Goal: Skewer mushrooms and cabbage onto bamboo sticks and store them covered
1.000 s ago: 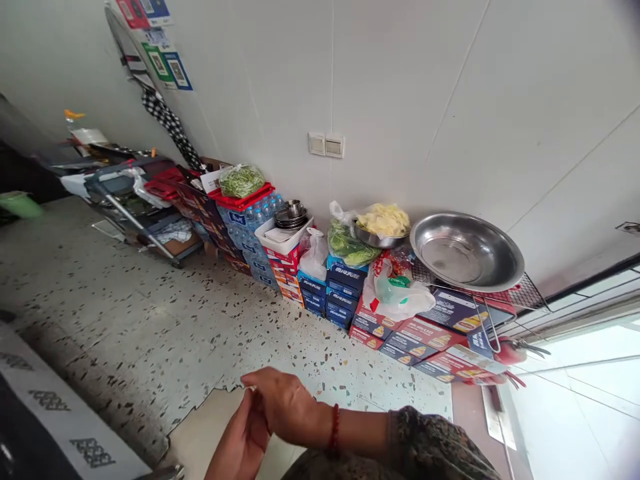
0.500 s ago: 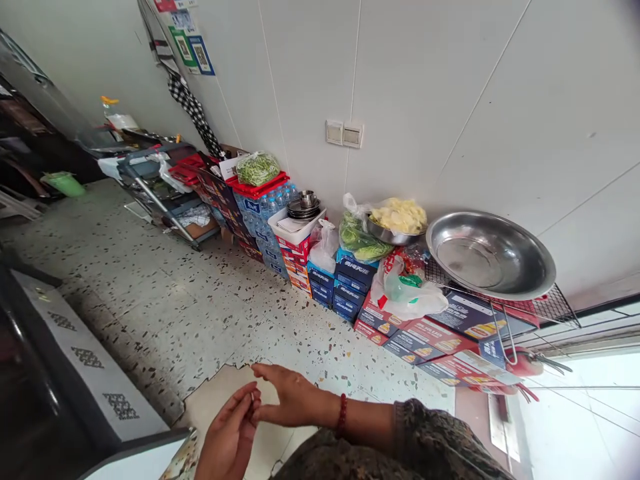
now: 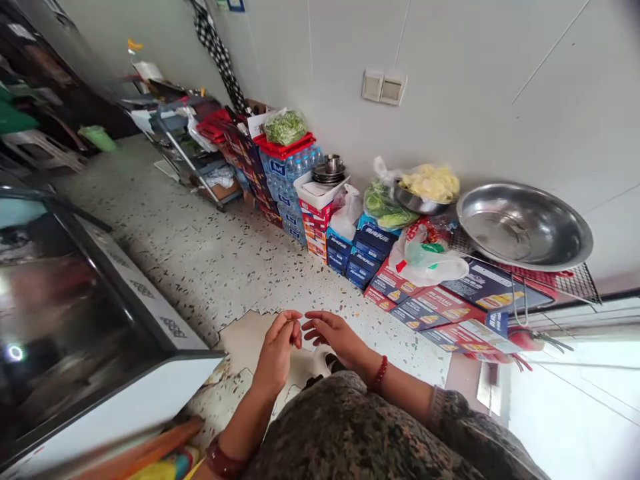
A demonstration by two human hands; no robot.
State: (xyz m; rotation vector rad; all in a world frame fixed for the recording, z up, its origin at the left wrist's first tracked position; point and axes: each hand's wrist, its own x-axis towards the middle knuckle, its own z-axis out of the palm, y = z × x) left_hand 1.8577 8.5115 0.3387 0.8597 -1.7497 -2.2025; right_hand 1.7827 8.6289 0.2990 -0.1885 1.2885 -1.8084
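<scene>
In front of my body, above the floor, my left hand (image 3: pixel 277 350) is closed, its fingers curled in and the thumb near them. What it holds, if anything, is hidden. Just to its right, my right hand (image 3: pixel 337 337) is open, fingers stretched toward the left fingertips with a small gap between them. A red bead bracelet (image 3: pixel 382 371) circles the right wrist. Beyond both hands lies the speckled floor (image 3: pixel 200 253), with a worn beige patch (image 3: pixel 245 340) below them.
Along the wall, stacked drink boxes (image 3: pixel 425 303) carry a large steel basin (image 3: pixel 525 227), a bowl of pale yellow food (image 3: pixel 430 187) and bagged greens (image 3: pixel 385 203). Bottled water packs (image 3: pixel 290 193) and a trolley (image 3: pixel 185 153) stand farther left. A glass-topped display cabinet (image 3: pixel 100 320) is at my near left.
The view has shifted, showing more of the cabinet and my left forearm. My hands have come apart slightly, and the right fingers are now stretched out.
</scene>
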